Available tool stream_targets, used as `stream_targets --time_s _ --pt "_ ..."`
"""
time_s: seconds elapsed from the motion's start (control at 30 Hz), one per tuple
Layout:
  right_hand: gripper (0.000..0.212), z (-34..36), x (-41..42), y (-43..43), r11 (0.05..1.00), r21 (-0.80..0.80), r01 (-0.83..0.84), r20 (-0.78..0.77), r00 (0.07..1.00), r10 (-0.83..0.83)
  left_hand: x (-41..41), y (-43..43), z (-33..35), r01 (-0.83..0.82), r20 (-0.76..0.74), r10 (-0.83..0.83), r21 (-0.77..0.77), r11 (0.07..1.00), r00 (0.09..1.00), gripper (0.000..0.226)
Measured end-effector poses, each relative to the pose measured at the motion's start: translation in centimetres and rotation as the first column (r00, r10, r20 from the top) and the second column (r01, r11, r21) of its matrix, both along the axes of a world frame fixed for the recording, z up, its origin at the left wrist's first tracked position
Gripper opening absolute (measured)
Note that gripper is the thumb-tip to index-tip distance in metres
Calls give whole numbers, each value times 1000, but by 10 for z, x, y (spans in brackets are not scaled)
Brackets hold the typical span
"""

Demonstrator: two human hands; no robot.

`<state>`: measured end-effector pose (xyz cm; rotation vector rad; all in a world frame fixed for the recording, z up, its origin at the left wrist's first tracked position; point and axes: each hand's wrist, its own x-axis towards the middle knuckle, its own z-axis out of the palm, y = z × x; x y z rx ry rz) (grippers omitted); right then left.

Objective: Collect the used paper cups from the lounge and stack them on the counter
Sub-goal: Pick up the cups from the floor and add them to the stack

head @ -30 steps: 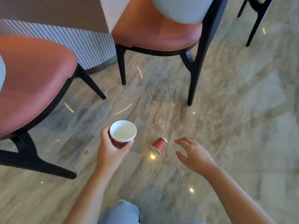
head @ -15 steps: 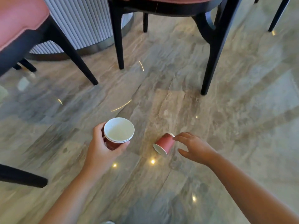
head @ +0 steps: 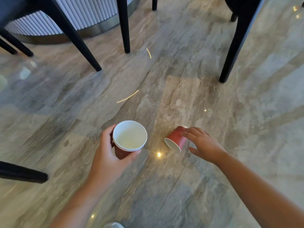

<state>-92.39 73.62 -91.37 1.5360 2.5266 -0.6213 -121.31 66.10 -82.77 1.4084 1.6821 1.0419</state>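
My left hand (head: 107,155) grips an upright stack of red paper cups (head: 130,137) with white insides; two nested rims show at the top. A single red paper cup (head: 175,139) lies on its side on the marble floor, with its white mouth turned toward me. My right hand (head: 204,145) hovers over that cup. Its fingertips touch the cup's upper side near the base, while the thumb stays spread apart below it. The hand has not closed around the cup.
Black chair legs stand beyond the cups: one in the middle (head: 125,25), a slanted one to the left (head: 79,40) and one to the right (head: 233,46). A fluted white table base (head: 82,14) sits behind them. Another black chair foot (head: 23,172) lies at the left edge.
The view has dropped closer to the floor. My right hand moved left onto the lying cup, which turned its mouth more toward me. The left hand kept its stack.
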Motion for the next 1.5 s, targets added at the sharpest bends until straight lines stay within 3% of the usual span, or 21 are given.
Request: stream_targets --time_s 0.33,0.7,0.97,1.27,1.5 --pt "62 -11 -16 6 996 62 -68 112 992 60 -3 -5 4 2 15 -1 -38 999 1000 72" --pt "68 -21 -23 5 996 41 -76 68 995 73 -7 -4 -2 16 34 -13 -79 997 999 69" --pt "74 -31 -36 4 996 -56 72 -13 997 -73 -11 -5 -4 18 24 -16 -84 996 1000 69" --pt "74 -37 -46 -2 993 -79 85 -62 994 -90 -8 -9 -5 21 4 -21 -99 995 1000 68" --pt "76 3 -43 13 956 -169 241 -199 941 -273 -2 -3 7 11 22 -8 -103 995 1000 67"
